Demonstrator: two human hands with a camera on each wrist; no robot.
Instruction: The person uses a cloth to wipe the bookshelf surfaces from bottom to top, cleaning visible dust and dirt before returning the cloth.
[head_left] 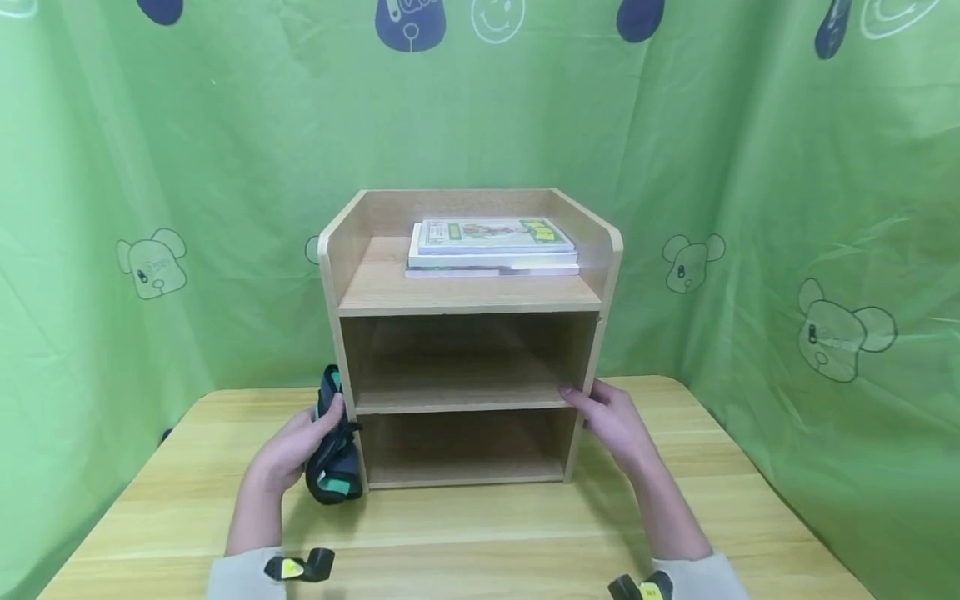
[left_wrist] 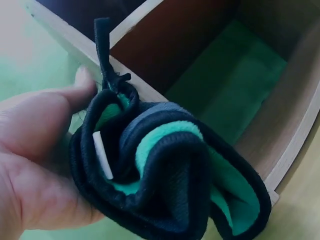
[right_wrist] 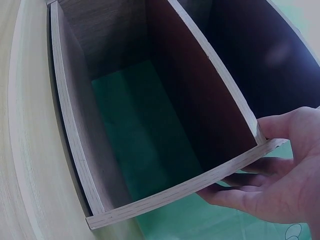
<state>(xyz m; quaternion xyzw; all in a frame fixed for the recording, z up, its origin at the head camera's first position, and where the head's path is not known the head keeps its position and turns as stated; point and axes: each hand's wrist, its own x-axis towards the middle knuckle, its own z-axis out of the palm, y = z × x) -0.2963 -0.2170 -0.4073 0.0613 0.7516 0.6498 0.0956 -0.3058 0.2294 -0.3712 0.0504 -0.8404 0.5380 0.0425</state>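
In the middle of the head view stands a small wooden shelf unit (head_left: 468, 404), open at the front. My left hand (head_left: 296, 442) is at its left side and holds a rolled dark cloth item (head_left: 332, 458) with green lining and a thin dark strap. That roll (left_wrist: 172, 165) lies against the side panel's front edge in the left wrist view; the fingers behind it are hidden. On the other side, my right hand (head_left: 611, 417) grips the right side panel, thumb by the front edge of the middle board (right_wrist: 225, 75) and fingers outside.
A small stack of thin books (head_left: 491, 248) lies on the unit's top level. Beneath the unit is a light wooden table (head_left: 465, 542) with rounded far corners. Green patterned curtains (head_left: 247, 125) surround the table at the back and sides.
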